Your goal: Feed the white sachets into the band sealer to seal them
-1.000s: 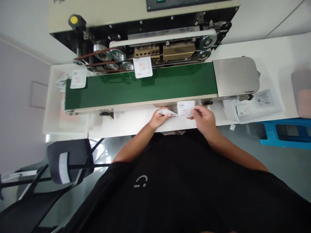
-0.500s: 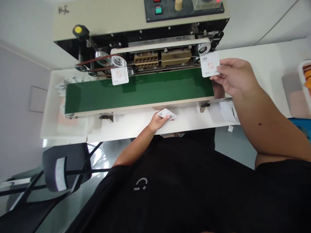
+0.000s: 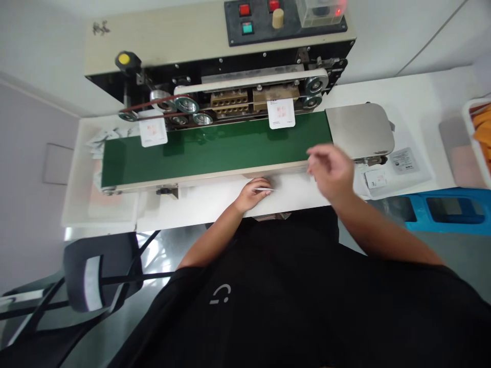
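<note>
My left hand [image 3: 250,196] is closed on a thin white sachet [image 3: 264,189], seen almost edge-on, at the front of the bench; whether more than one is in it I cannot tell. Blurred by motion, my right hand [image 3: 332,168] hovers over the front right of the green conveyor belt [image 3: 215,153], its fingers loosely bent and a little apart, with nothing visible in them. Two white sachets with orange print hang from the band sealer [image 3: 161,46]: one sachet [image 3: 281,113] right of middle, another sachet [image 3: 153,132] at the left end. Their top edges are hidden in the sealer.
A metal plate [image 3: 360,130] extends the conveyor on the right, by a clear tray [image 3: 418,176] with sachets. Left of the belt stands a white bin [image 3: 69,189] holding several sachets. A blue stool [image 3: 418,212], an orange-filled basket [image 3: 470,138] and a black chair [image 3: 103,271] surround the bench.
My right hand has let go of its sachet, now held in the sealer, and moved down and left. Both hanging sachets have travelled left. My left hand has tilted its sachet edge-on.
</note>
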Tool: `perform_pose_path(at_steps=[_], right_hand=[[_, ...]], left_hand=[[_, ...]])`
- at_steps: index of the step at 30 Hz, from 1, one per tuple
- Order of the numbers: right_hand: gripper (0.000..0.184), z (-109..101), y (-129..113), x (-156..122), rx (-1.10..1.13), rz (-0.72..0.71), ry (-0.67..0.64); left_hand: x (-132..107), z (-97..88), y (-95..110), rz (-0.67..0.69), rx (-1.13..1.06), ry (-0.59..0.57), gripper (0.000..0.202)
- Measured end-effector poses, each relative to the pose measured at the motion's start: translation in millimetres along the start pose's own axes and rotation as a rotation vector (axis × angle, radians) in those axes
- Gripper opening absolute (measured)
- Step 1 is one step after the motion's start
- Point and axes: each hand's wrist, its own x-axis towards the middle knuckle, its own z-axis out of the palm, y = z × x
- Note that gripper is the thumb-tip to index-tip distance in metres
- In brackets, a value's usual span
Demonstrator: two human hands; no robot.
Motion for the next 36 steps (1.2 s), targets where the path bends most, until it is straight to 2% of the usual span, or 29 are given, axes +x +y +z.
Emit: perform_pose_path(at_steps=[2,4,6,9,12,19,26,31,36], right_hand=[[0.024,12.2,5.3,-38.6,-0.048,0.011,-0.255],[0.027,28.9,14.6,-65.6,-0.051,0.121,-0.46],[0.023,44.5,24.4,-80.1,-0.017,0.267,-0.533],[0.034,55.5,32.1,-83.0,0.092,0.458,-0.478],[0.041,49.4,27.5,-72.0,0.267,0.559,-0.368],[0.037,10.5,3.8,-35.6,0.555,0.645,-0.106],[0.018,-42.6,5.9,24.8,0.69,0.709,0.163],[0.014,-62.1,9.4,60.2,0.667,0.737,0.193],[0.018,-47.4,16.1,87.0,0.631,0.758,0.172]], left_hand=[[-0.1,1.0,-2.6,-0.023,-0.015,-0.019,0.037],[-2.4,3.1,-6.6,-0.09,-0.087,-0.018,0.044],[-5.8,5.0,-10.7,-0.16,-0.134,-0.021,0.051],[-10.0,5.5,-14.0,-0.2,-0.093,-0.066,0.051],[-11.1,4.2,-12.8,-0.146,-0.097,-0.094,0.052],[-7.9,3.4,-5.7,-0.062,-0.115,-0.13,0.048],[-9.0,4.1,-1.2,-0.056,-0.094,-0.137,0.043],[-9.9,4.5,0.0,-0.058,-0.102,-0.137,0.04],[-10.5,4.1,-0.6,-0.058,-0.1,-0.133,0.037]])
